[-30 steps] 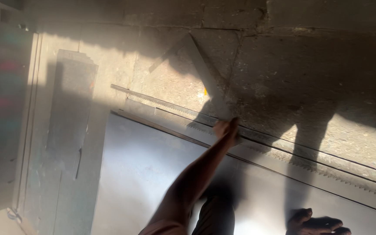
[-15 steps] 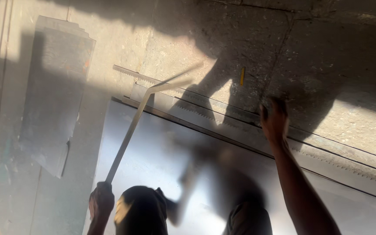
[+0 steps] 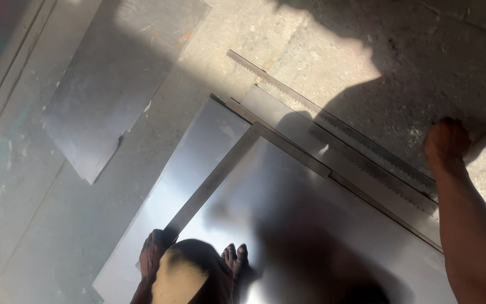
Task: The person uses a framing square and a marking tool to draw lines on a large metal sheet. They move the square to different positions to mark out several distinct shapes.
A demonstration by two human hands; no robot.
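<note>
Left hand [image 3: 152, 254] closed on the near end of a large metal square [image 3: 237, 163], which lies flat on the shiny metal sheet [image 3: 322, 225] on the floor [image 3: 57, 197]. Right hand [image 3: 447, 141] pressed down at the far right, by the sheet's far edge and the toothed strip [image 3: 361, 146]; whether its fingers are curled shut I cannot tell.

Change since 0.5 s ago: the square was lifted and angled; its corner now sits near the sheet's far-left corner, 1 arm along the far edge. Judged: positioning is nearly done.

A knee [image 3: 189, 276] and a bare foot [image 3: 234, 259] hide the near part of the sheet. A second sheet [image 3: 108, 95] lies far left, part shadowed.
</note>
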